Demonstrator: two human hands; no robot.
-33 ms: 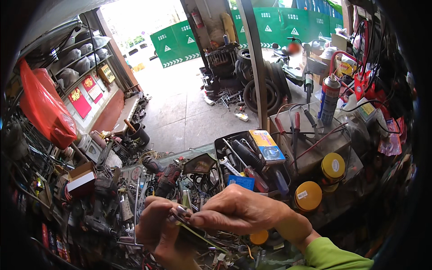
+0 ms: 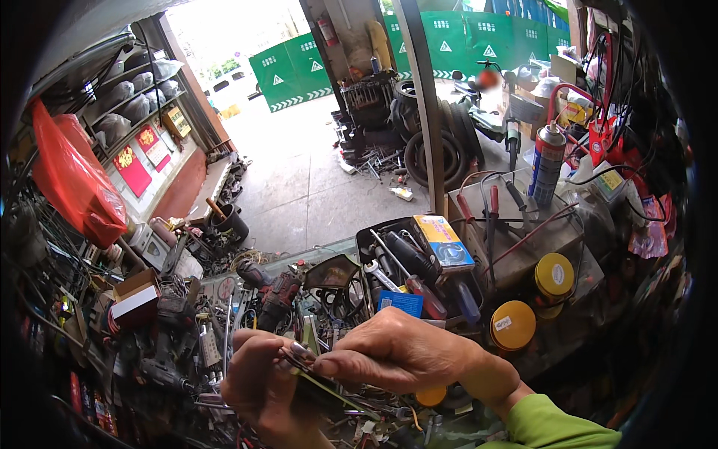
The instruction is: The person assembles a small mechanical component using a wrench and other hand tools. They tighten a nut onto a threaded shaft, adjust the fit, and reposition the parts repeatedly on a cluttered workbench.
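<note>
Low in the middle, my left hand (image 2: 263, 385) is closed around a thin, flat, dark piece with a pale yellow-green edge (image 2: 336, 395). A small shiny metal part (image 2: 301, 349) shows at its upper end, between the two hands. My right hand (image 2: 407, 350) comes in from the right below a green sleeve, fingers curled and thumb pressed beside that metal part. Whatever its fingertips grip is hidden. Beyond the hands, a red and black cordless drill (image 2: 278, 299) lies among loose tools.
A tool tray (image 2: 366, 247) with screwdrivers and a yellow-blue box (image 2: 446, 243) sits beyond my right hand. Round yellow tins (image 2: 513, 326) and a spray can (image 2: 547, 166) stand to the right. A red plastic bag (image 2: 78, 179) hangs at left. Tyres (image 2: 437, 157) lean by a post (image 2: 421, 97).
My left hand has shifted very slightly left and down with the flat piece. The right hand stays almost in place.
</note>
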